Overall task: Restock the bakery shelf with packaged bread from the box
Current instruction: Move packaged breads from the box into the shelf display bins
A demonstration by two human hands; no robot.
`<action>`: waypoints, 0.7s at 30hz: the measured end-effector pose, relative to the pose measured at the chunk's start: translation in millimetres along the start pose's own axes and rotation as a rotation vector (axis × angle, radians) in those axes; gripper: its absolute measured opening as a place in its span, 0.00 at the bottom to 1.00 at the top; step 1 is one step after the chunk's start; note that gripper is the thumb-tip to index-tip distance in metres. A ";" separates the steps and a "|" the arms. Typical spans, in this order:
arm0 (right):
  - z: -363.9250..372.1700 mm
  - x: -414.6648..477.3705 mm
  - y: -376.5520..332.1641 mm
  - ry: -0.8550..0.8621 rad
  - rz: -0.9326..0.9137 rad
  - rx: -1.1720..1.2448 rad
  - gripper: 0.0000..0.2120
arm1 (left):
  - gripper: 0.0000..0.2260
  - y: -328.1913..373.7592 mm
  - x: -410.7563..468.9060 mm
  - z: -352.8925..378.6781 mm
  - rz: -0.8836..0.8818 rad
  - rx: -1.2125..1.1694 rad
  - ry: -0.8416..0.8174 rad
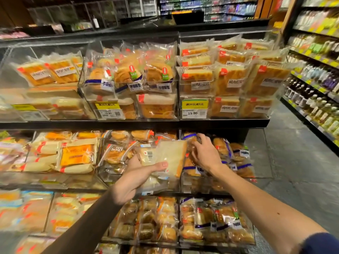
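Head view: bakery shelf (220,123) largely stocked on every tier; one packaged bread (170,154) not yet placed, pinched between thumb and fingers of the left hand (133,181) before the middle tier, right hand (205,154) laying spread, bent fingers on bagged rolls (224,147) there, grip undetermined; box unseen.

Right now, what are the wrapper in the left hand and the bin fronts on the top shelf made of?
Wrapper in the left hand: thin clear plastic film, glossy; the pale bread shows through and it crinkles.
Bin fronts: rigid clear plastic, probably acrylic; straight edges, glare, labels stuck on.
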State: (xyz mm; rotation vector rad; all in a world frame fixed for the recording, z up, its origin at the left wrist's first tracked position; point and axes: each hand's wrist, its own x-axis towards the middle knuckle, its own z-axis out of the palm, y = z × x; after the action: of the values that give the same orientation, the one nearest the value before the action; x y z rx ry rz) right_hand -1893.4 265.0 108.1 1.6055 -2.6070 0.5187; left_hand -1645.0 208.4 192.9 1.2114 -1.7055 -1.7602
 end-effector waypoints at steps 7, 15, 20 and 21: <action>-56.0 -31.4 -26.9 0.095 0.155 0.462 0.27 | 0.51 5.3 4.1 3.2 -0.017 -0.014 0.035; -85.9 -65.8 -106.3 -0.420 0.259 1.252 0.18 | 0.41 3.4 -3.3 -19.1 0.074 -0.009 0.110; -70.3 -63.6 -143.9 -0.503 0.275 1.292 0.19 | 0.36 -11.4 -23.5 -68.2 0.062 -0.128 0.157; -67.3 -63.1 -155.9 -0.523 0.282 1.306 0.18 | 0.32 -16.4 -26.2 -83.5 0.042 -0.181 0.158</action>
State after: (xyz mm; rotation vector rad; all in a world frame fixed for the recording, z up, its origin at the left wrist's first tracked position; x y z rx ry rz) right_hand -1737.4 275.7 199.6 1.6435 -2.9871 2.5069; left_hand -1560.0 182.1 195.5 1.1919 -1.4394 -1.7046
